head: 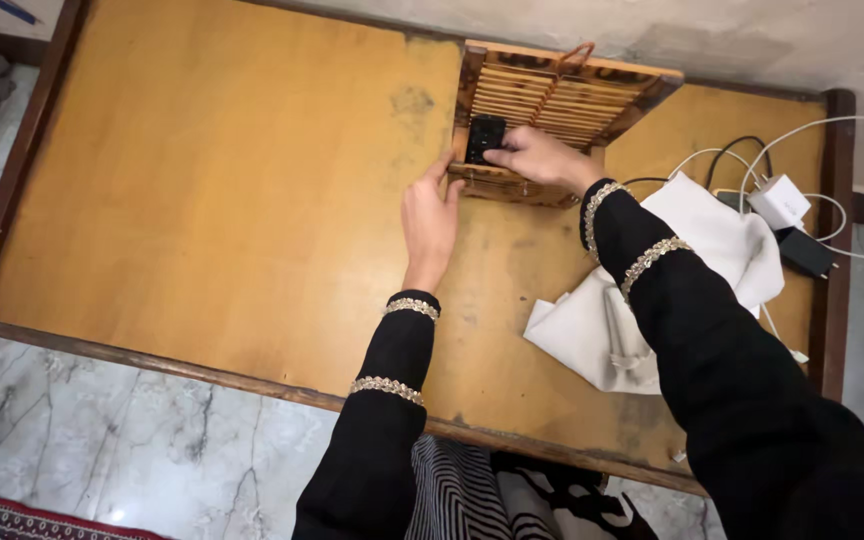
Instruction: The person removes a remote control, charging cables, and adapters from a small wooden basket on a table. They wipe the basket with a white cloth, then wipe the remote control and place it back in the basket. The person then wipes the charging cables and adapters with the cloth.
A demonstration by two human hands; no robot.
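A slatted bamboo basket [592,80] stands near the far edge of a low wooden table [212,200]. My right hand [537,158] reaches into the basket's near left corner, fingers closed on a small black rectangular device [484,136]. My left hand [430,220] lies flat and open on the tabletop, its fingertips touching the basket's near left corner. Both arms wear black sleeves with beaded trim.
A white cloth [692,270] lies crumpled on the table's right side. Behind it sit white and black chargers [782,205] with tangled cables. Marble floor [132,450] surrounds the table, a plaster wall stands behind it, and striped fabric lies at my lap.
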